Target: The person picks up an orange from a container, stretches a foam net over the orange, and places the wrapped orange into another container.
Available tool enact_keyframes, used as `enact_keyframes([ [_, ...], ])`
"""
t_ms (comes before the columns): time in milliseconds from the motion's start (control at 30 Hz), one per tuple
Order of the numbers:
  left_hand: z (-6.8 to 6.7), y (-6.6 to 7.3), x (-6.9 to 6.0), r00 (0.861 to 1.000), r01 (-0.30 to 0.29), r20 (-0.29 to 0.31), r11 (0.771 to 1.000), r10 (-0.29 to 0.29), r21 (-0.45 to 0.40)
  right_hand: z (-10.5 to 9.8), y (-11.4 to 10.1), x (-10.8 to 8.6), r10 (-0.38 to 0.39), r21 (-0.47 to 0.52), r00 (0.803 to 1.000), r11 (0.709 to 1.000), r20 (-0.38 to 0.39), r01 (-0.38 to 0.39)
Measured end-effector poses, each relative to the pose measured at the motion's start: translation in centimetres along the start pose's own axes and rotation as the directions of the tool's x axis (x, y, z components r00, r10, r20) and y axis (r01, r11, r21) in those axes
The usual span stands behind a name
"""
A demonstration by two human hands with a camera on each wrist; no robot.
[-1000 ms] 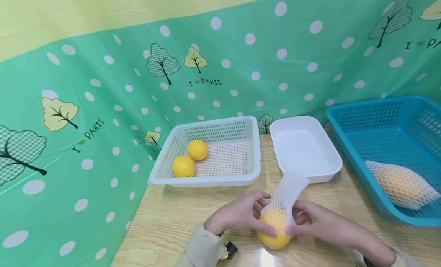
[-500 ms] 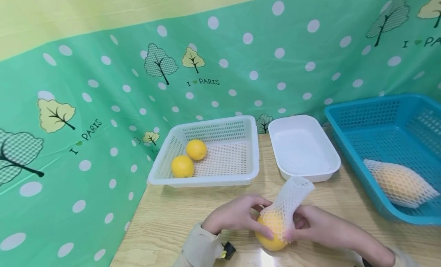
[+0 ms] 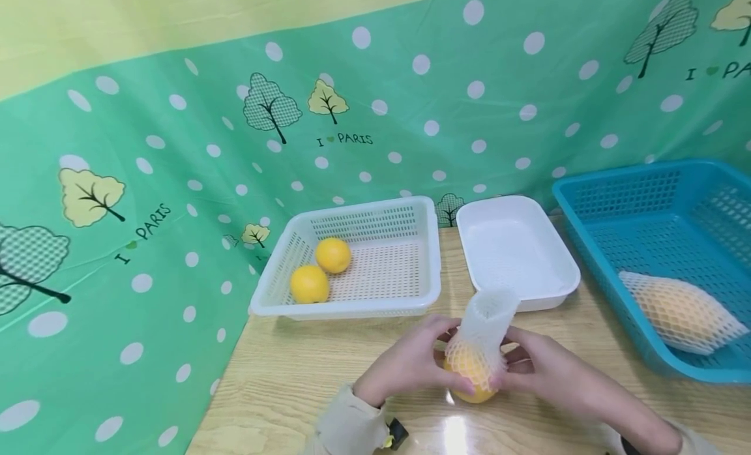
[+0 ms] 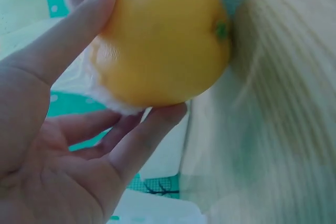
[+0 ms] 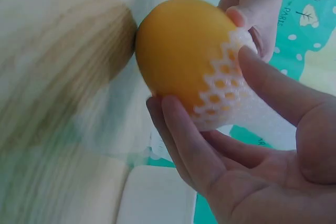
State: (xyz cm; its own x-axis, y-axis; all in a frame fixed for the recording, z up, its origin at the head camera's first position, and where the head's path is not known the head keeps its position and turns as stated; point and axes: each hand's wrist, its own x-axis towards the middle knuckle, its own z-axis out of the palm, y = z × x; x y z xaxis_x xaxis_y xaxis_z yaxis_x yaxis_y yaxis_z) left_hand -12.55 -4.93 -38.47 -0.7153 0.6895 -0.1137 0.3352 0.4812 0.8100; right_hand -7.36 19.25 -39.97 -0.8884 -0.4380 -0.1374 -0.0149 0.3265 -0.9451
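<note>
An orange (image 3: 478,395) is held between both hands just over the wooden table. A white foam net sleeve (image 3: 487,318) covers its upper part, and the loose end of the net rises above it like a tube. My left hand (image 3: 411,364) grips the left side, its thumb near the net's edge. On the right side, my right hand (image 3: 548,370) pinches the net and fruit between thumb and fingers. The bare lower part of the orange (image 4: 163,40), with its green stem spot, faces the table in the left wrist view. In the right wrist view, the net (image 5: 226,90) wraps one side.
A white slotted basket (image 3: 387,266) holding two oranges (image 3: 309,284) stands at the back left. Beside it is a plain white tray (image 3: 519,253). On the right, a blue basket (image 3: 645,240) contains a net-wrapped fruit (image 3: 680,311). A green dotted cloth hangs behind.
Both hands have moved the orange slightly away from me. The net reaches lower over the orange, and its loose end now stands more upright, with its opening visible. The baskets stay in place.
</note>
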Motion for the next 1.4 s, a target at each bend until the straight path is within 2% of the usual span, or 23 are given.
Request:
enact_keyframes([
  [100,0.4,0.1,-0.1,0.998,-0.001,-0.058,0.999,0.003,0.046,-0.1,-0.2,0.1,-0.030,-0.041,0.999,0.999,-0.044,0.029],
  [200,0.7,0.1,-0.3,0.996,-0.008,-0.090,0.995,0.017,0.097,0.0,-0.2,0.2,-0.062,-0.075,0.996,0.996,-0.066,0.057],
  [333,0.9,0.1,-0.3,0.994,-0.031,-0.100,0.988,0.047,0.152,0.2,-0.4,0.3,-0.091,-0.104,0.992,0.991,-0.091,0.082],
  [500,0.8,0.2,-0.4,0.995,-0.048,-0.077,0.970,0.068,0.239,0.3,-0.5,0.3,-0.143,-0.144,0.984,0.981,-0.109,0.126],
  [600,0.7,0.4,-0.5,0.996,-0.050,-0.053,0.966,0.066,0.253,0.4,-0.4,0.3,-0.176,-0.167,0.979,0.973,-0.104,0.157],
  [733,0.6,0.6,-0.8,0.996,-0.072,-0.025,0.965,0.081,0.254,0.6,-0.4,0.3,-0.185,-0.201,0.976,0.966,-0.116,0.160],
  [900,0.7,0.8,-0.7,0.997,-0.046,-0.044,0.977,0.056,0.209,0.9,-0.6,0.1,-0.180,-0.249,0.971,0.959,-0.156,0.138],
  [1067,0.7,0.8,-0.3,0.992,-0.093,-0.071,0.981,0.106,0.173,1.0,-0.9,0.1,-0.091,-0.185,0.979,0.981,-0.182,0.057],
  [1200,0.7,0.6,-0.4,0.992,-0.089,-0.071,0.977,0.104,0.194,0.8,-0.9,0.2,-0.042,-0.134,0.983,0.991,-0.181,0.017],
  [1300,0.7,0.6,-0.4,0.994,-0.074,-0.063,0.977,0.088,0.199,0.5,-0.7,0.0,-0.063,-0.105,0.988,0.993,-0.140,0.048],
  [1400,0.7,0.7,-0.4,0.993,-0.087,-0.057,0.973,0.102,0.214,0.1,-0.5,-0.2,-0.084,-0.046,0.993,0.996,-0.087,0.080],
])
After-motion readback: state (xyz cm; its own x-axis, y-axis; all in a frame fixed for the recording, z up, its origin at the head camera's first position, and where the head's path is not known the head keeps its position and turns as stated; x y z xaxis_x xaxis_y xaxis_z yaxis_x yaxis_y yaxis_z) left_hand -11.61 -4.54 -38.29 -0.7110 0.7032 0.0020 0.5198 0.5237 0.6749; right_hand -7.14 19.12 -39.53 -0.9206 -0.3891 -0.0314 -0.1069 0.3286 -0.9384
